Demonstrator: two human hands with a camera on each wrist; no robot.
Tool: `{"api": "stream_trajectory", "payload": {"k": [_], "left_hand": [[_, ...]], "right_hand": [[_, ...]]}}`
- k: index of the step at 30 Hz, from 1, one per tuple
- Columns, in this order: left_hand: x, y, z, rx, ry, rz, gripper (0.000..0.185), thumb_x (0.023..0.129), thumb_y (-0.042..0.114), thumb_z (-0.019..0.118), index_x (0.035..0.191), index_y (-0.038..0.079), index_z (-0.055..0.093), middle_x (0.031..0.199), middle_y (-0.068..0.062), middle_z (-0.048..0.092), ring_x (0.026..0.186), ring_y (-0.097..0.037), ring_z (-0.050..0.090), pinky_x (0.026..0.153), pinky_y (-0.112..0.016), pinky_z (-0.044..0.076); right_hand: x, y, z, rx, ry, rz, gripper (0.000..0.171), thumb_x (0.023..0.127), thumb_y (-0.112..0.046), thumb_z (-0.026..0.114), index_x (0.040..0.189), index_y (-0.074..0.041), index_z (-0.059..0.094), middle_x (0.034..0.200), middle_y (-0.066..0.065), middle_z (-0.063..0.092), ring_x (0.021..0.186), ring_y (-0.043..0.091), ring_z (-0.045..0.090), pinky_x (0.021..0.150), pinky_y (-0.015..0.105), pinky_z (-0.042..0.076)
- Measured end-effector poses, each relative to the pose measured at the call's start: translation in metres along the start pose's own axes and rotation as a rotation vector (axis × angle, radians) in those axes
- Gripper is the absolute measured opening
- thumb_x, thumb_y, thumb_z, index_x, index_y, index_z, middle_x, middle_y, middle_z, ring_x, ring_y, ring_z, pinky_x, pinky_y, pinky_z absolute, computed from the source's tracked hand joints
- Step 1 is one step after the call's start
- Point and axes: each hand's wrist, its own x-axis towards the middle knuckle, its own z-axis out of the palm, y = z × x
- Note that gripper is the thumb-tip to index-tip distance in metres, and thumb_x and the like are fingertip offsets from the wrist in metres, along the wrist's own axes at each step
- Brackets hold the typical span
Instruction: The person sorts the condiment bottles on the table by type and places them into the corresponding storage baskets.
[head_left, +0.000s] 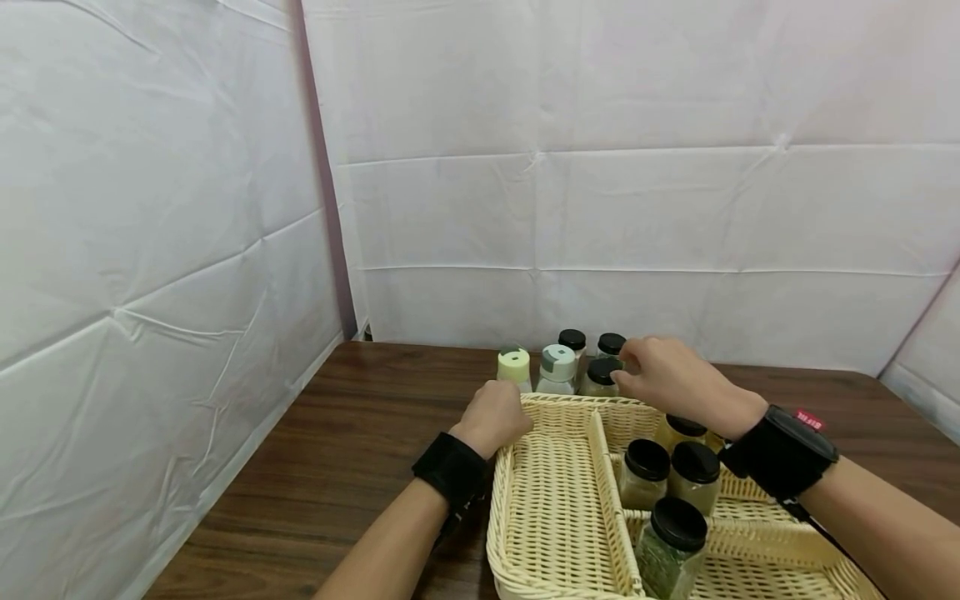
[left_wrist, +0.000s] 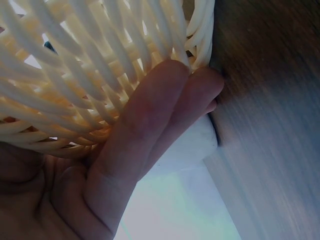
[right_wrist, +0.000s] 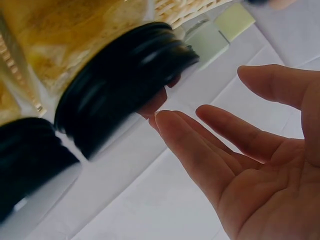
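My left hand (head_left: 495, 418) grips the far left corner of a pale wicker basket (head_left: 558, 508); in the left wrist view its fingers (left_wrist: 145, 120) lie along the woven outer wall. Past the basket's far rim, my right hand (head_left: 678, 379) reaches over with thumb and fingers apart, holding nothing. Its fingertips are close beside a black-lidded jar (head_left: 602, 372) standing behind the basket. In the right wrist view, the spread fingers (right_wrist: 187, 155) are near a large black lid (right_wrist: 120, 85) on a jar of yellowish powder.
Inside the divided basket stand several black-lidded jars, including a jar of green herbs (head_left: 670, 550). Behind it are a yellow-capped bottle (head_left: 513, 367), a pale green-capped bottle (head_left: 558, 367) and more black-lidded jars (head_left: 572, 340). White cloth walls (head_left: 637, 208) surround the brown wooden table (head_left: 337, 450).
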Motion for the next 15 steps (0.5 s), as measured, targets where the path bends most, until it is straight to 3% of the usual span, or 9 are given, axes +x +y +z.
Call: {"api": "stream_trajectory", "payload": {"k": [3, 6, 8, 11, 15], "left_hand": [[0.0, 0.0, -0.001, 0.001, 0.004, 0.001, 0.044, 0.092, 0.002, 0.071, 0.058, 0.013, 0.045, 0.057, 0.001, 0.036, 0.047, -0.014, 0.041, 0.048, -0.028, 0.035], [0.0, 0.0, -0.001, 0.002, 0.003, 0.002, 0.046, 0.092, 0.002, 0.071, 0.058, 0.013, 0.043, 0.057, 0.002, 0.034, 0.046, -0.013, 0.039, 0.048, -0.028, 0.034], [0.0, 0.0, -0.001, 0.004, 0.004, 0.003, 0.046, 0.092, 0.001, 0.071, 0.057, 0.013, 0.043, 0.057, 0.002, 0.033, 0.046, -0.013, 0.038, 0.048, -0.027, 0.034], [0.0, 0.0, 0.0, 0.009, 0.002, -0.002, 0.045, 0.092, 0.002, 0.071, 0.057, 0.013, 0.045, 0.058, 0.001, 0.036, 0.048, -0.013, 0.04, 0.049, -0.028, 0.035], [0.0, 0.0, 0.0, 0.01, 0.008, 0.002, 0.043, 0.092, 0.002, 0.072, 0.058, 0.012, 0.047, 0.058, 0.001, 0.038, 0.048, -0.014, 0.042, 0.05, -0.028, 0.037]], "right_hand": [[0.003, 0.002, 0.0, 0.001, -0.008, 0.006, 0.033, 0.107, -0.013, 0.063, 0.129, 0.011, 0.064, 0.119, 0.027, 0.068, 0.1, 0.037, 0.068, 0.093, 0.055, 0.053], [0.006, 0.005, 0.002, 0.002, -0.01, 0.002, 0.032, 0.107, -0.013, 0.062, 0.128, 0.012, 0.065, 0.114, 0.024, 0.069, 0.093, 0.031, 0.069, 0.093, 0.054, 0.052], [0.009, 0.007, 0.004, -0.001, -0.016, 0.001, 0.03, 0.107, -0.012, 0.061, 0.125, 0.011, 0.066, 0.104, 0.017, 0.07, 0.082, 0.024, 0.066, 0.086, 0.05, 0.052], [0.013, 0.01, 0.006, -0.006, -0.035, 0.004, 0.019, 0.107, -0.011, 0.061, 0.112, 0.005, 0.069, 0.08, 0.004, 0.06, 0.063, 0.014, 0.049, 0.071, 0.043, 0.042], [0.02, 0.011, 0.008, -0.011, -0.066, 0.026, 0.015, 0.107, -0.011, 0.06, 0.106, 0.002, 0.068, 0.065, 0.001, 0.046, 0.057, 0.015, 0.036, 0.064, 0.041, 0.032]]}}
